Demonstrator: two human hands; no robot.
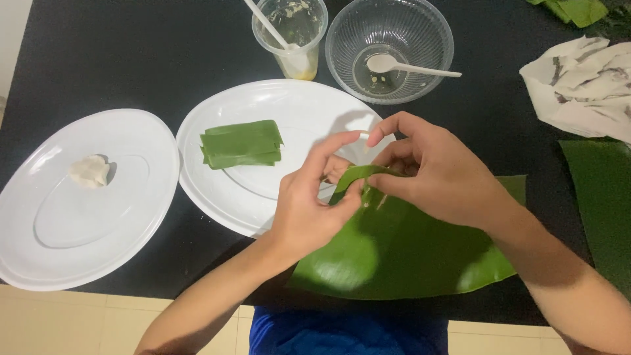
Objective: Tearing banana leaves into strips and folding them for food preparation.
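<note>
Nearest me, a large green leaf (401, 253) lies flat on the black table (131, 59), its lower edge hanging over the table's front edge. My left hand (309, 204) and my right hand (437, 174) meet over its upper left corner; both pinch the folded-up edge of the leaf, thumb against fingers, with my right index finger raised clear. Just beyond my hands sits a white oval plate (289, 105) bearing a folded leaf parcel (242, 143), flat and closed. To its left, touching rim to rim, a second white plate (131, 217) carries a small lump of white dough (91, 171). Farther back stand a clear plastic cup (292, 36) with a stirrer and a clear bowl (420, 33) holding a white spoon (394, 64). At far right lie crumpled paper (582, 85) and another leaf (601, 204).
</note>
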